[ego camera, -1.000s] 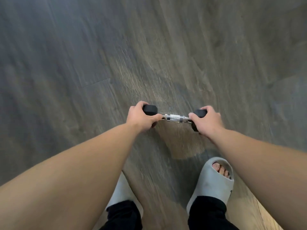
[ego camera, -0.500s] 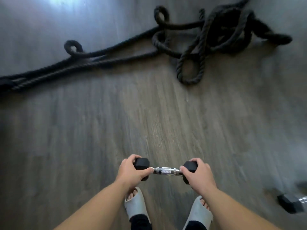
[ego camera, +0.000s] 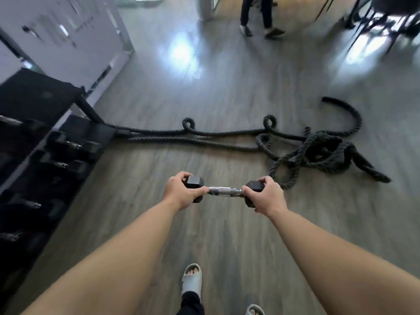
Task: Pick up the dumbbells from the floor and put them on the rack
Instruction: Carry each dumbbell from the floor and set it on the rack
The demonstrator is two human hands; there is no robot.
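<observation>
A small dumbbell [ego camera: 223,191] with black hex heads and a silver handle is held level in front of me, above the wood floor. My left hand [ego camera: 180,190] grips its left head and my right hand [ego camera: 268,196] grips its right head. The black dumbbell rack [ego camera: 34,142] stands along the left side, with several dark dumbbells [ego camera: 68,145] resting on its tiers. The rack is well to the left of my hands and blurred.
A thick black battle rope [ego camera: 306,146] lies coiled and stretched across the floor ahead, tied near the rack's base. Another person's legs [ego camera: 256,17] stand at the far end. Chairs [ego camera: 375,21] are at the top right. My sandalled feet [ego camera: 192,279] are below.
The view has lifted from the floor to the room, bringing the rack, the far person and chairs into sight. Both hands still hold the dumbbell, carried higher and forward.
</observation>
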